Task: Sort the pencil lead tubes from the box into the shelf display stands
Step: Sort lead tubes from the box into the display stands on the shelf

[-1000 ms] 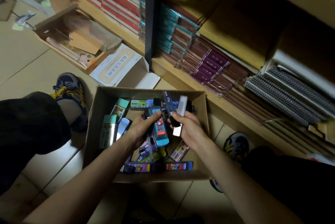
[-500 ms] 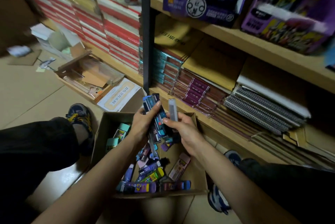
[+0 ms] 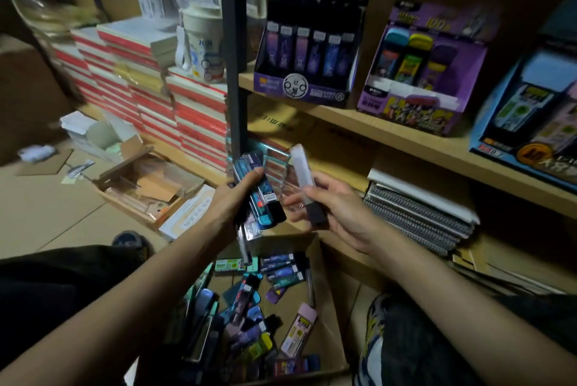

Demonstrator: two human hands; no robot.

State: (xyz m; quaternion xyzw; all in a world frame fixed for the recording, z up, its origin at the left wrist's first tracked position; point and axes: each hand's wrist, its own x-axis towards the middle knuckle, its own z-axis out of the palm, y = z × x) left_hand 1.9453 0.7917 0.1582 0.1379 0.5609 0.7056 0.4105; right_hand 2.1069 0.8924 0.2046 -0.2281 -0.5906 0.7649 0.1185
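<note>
A cardboard box (image 3: 329,335) on the floor holds several loose pencil lead tubes (image 3: 282,273) of mixed colours. My left hand (image 3: 232,201) grips a fanned bundle of lead tubes (image 3: 262,195), blue and dark, above the box. My right hand (image 3: 337,207) pinches a single clear tube with a black cap (image 3: 307,186), upright, just right of the bundle. On the shelf above stand three display stands: a dark one (image 3: 304,90), a purple one (image 3: 415,111) and a blue one (image 3: 499,123), each partly filled with tubes.
A black shelf post (image 3: 234,73) rises left of the stands. Red-edged stacked books (image 3: 175,111) fill the left shelf. Spiral notebooks (image 3: 418,214) lie on the lower shelf. An open carton (image 3: 146,189) sits on the floor to the left. My knees flank the box.
Both hands have risen out of the box toward the shelf, still holding their tubes. My view has tilted up, so the display stands are now in sight.
</note>
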